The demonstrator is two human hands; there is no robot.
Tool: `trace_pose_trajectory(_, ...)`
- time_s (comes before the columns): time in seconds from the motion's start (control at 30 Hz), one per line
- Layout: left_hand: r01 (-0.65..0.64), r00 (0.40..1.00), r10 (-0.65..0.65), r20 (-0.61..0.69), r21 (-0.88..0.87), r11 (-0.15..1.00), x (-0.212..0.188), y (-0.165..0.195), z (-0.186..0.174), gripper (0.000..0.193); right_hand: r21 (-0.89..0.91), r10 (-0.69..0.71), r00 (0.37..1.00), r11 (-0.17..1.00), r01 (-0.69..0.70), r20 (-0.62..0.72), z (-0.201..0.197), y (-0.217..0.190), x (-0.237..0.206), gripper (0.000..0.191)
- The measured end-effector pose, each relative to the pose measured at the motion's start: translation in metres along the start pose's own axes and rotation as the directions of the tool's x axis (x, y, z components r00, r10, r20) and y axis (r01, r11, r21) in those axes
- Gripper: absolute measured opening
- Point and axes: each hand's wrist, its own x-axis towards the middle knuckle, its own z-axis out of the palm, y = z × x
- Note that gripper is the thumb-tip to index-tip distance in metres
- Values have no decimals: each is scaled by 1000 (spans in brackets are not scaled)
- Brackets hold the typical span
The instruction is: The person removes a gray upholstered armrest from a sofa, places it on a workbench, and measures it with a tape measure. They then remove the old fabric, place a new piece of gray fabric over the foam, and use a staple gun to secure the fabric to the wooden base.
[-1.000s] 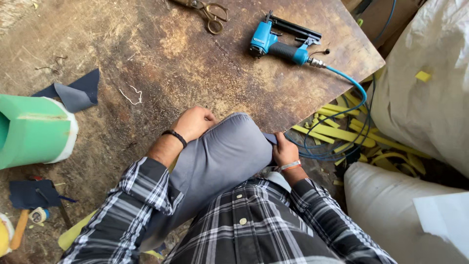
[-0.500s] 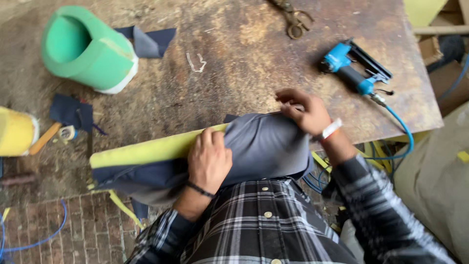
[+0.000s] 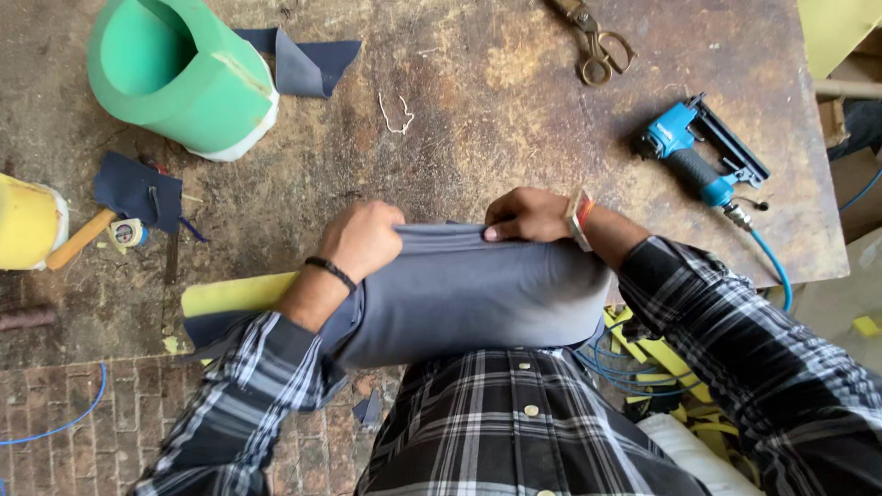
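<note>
A grey fabric-covered cushion rests against my body at the near edge of a worn wooden table. Yellow foam sticks out of the cover on its left side. My left hand is closed in a fist on the top edge of the grey fabric. My right hand pinches the same top edge a little to the right, with a band on its wrist. Both sleeves are black and white plaid.
A blue pneumatic stapler with a blue hose lies at the right. Scissors lie at the top. A green foam cylinder, dark fabric scraps, a hammer and a yellow foam piece sit at the left. Brick floor shows below.
The view has shifted slightly. Both hands have moved up onto the top edge of the grey cover and closer together; the cushion now stands broader in front of me.
</note>
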Motion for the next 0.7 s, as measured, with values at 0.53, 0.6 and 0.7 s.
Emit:
trace_pose_trajectory(0.53,119,992,-115,57,-86,989,-9,-23,6,29,-582,-305,752,803,-127,-585,44,-72,-119,52)
trace_pose_trajectory(0.6,134,990,-129,64,-92,987,-7,-19,1,28,-629,-167,856,747,-214,-490,56,-87,-101,68)
trace_pose_trajectory(0.7,140,990,-141,-14,-54,989,-11,-11,-14,23,-698,-351,846,715,-33,-400,78,-123,-46,80)
